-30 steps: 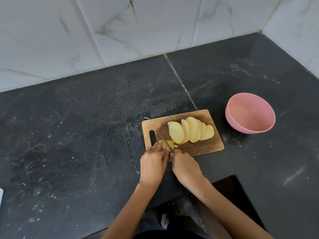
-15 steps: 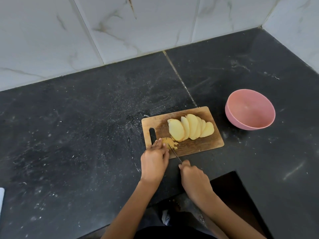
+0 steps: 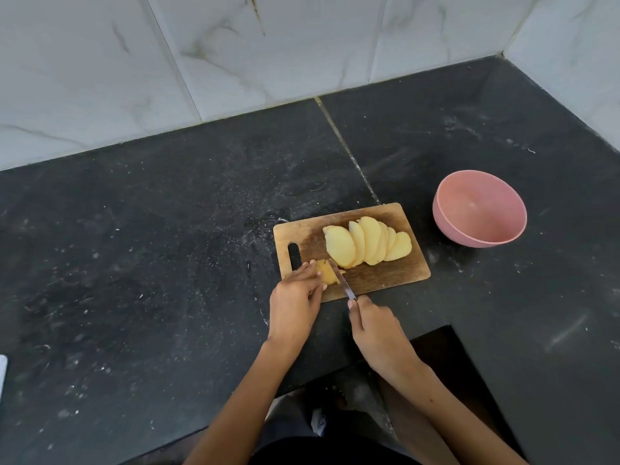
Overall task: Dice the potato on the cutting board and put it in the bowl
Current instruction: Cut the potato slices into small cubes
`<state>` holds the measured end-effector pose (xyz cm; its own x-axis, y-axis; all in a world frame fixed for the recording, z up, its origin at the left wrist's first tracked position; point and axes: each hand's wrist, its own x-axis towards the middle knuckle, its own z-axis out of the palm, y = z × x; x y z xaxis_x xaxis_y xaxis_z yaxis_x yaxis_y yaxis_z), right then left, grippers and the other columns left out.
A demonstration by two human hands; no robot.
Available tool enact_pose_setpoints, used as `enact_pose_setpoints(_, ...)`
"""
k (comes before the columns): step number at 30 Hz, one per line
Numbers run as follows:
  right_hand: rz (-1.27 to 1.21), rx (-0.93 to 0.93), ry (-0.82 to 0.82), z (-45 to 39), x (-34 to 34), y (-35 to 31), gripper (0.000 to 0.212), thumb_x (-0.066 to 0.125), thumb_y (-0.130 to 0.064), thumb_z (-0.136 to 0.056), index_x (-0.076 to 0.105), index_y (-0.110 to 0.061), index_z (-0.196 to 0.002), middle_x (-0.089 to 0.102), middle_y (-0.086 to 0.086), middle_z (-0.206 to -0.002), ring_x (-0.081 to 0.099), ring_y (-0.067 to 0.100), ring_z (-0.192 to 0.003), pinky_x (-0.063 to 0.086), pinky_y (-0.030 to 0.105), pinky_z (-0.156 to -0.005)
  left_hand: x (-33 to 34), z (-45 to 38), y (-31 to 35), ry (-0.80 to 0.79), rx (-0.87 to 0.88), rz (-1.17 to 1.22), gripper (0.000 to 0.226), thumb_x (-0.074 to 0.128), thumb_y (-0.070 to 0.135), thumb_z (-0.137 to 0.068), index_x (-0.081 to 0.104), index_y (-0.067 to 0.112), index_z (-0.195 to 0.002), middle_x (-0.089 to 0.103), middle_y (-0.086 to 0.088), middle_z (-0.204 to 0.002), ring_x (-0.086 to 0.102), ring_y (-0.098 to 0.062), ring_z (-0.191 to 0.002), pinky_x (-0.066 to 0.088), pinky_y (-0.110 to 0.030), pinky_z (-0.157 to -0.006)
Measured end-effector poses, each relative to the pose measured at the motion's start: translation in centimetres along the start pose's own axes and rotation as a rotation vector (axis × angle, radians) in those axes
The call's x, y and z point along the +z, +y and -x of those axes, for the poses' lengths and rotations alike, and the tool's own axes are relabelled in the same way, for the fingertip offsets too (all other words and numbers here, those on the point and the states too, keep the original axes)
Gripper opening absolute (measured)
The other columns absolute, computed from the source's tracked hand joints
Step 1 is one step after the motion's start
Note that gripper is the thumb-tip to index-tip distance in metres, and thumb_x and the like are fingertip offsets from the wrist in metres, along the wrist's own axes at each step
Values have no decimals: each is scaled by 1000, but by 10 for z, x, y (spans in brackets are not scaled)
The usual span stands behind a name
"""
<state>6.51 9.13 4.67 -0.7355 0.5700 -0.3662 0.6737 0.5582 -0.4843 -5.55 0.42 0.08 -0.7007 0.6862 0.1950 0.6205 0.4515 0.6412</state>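
A small wooden cutting board (image 3: 396, 276) lies on the black counter. Several pale yellow potato slices (image 3: 367, 241) lean in a fanned row across its middle. At the board's near left corner my left hand (image 3: 295, 305) pins down a small stack of cut potato pieces (image 3: 326, 271) with its fingertips. My right hand (image 3: 374, 332) grips the handle of a knife (image 3: 342, 281), whose blade rests against the right side of that stack. The pink bowl (image 3: 479, 209) stands to the right of the board, with nothing in it.
White marble-look wall tiles (image 3: 235, 55) run behind the black counter (image 3: 134, 263) and along its right side. The counter's front edge has a notch by my body. A white object (image 3: 2, 374) shows at the far left edge.
My right hand has drawn back toward me from the board's edge, and the knife blade now shows beside the small potato stack. My left hand has stayed on the stack.
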Motion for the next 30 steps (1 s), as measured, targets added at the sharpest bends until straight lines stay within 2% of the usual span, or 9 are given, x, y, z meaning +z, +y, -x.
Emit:
enact_pose_setpoints(3,6,2,-12,-9,4,-11,32,29,-33,-104,52,-11,-109,52,-5,-75,52,11,-66,35,24,-57,-2,3,-8,-1,-17,8,25,80,8,-73,75,9,-98,67,-13,-116,62,-27,-113,50,-39,-94)
enact_pose_setpoints(7,50,31,-22,-14,7,-20,32,28,-32,-104,50,-11,-112,62,5,-93,63,23,-89,38,29,-66,-1,1,-7,-3,18,-7,24,81,6,-71,75,7,-94,69,-12,-111,64,-27,-108,53,-39,-88)
enact_pose_setpoints(12,149,100,-47,-20,11,-31,24,30,-25,-105,44,-10,-117,63,10,-112,61,28,-105,39,32,-73,0,-3,-7,10,46,13,17,81,3,-70,75,6,-85,70,-12,-107,69,-27,-95,59,-37,-72)
enact_pose_setpoints(15,156,115,-74,-28,10,-38,23,32,-20,-104,43,-8,-120,60,11,-117,59,29,-109,42,34,-80,1,-3,-7,19,52,14,10,78,0,-73,75,5,-81,70,-13,-106,69,-29,-94,60,-38,-68)
enact_pose_setpoints(18,133,118,-84,-35,7,-43,24,30,-21,-104,44,-7,-118,59,12,-118,57,31,-111,42,36,-82,4,-3,-9,21,66,3,9,73,1,-75,75,4,-83,70,-14,-106,69,-30,-95,60,-40,-67)
enact_pose_setpoints(22,148,108,-112,-33,8,-36,23,31,-21,-104,44,-7,-117,60,13,-116,58,31,-108,37,34,-74,4,-2,-6,27,45,-5,14,63,10,-80,75,3,-81,70,-14,-107,69,-31,-94,60,-42,-66)
enact_pose_setpoints(30,186,76,-109,7,12,-8,26,25,-28,-106,44,-9,-111,65,9,-100,65,26,-92,35,28,-63,5,-1,-4,29,42,12,13,69,5,-82,74,5,-70,70,-15,-106,69,-28,-96,60,-38,-68)
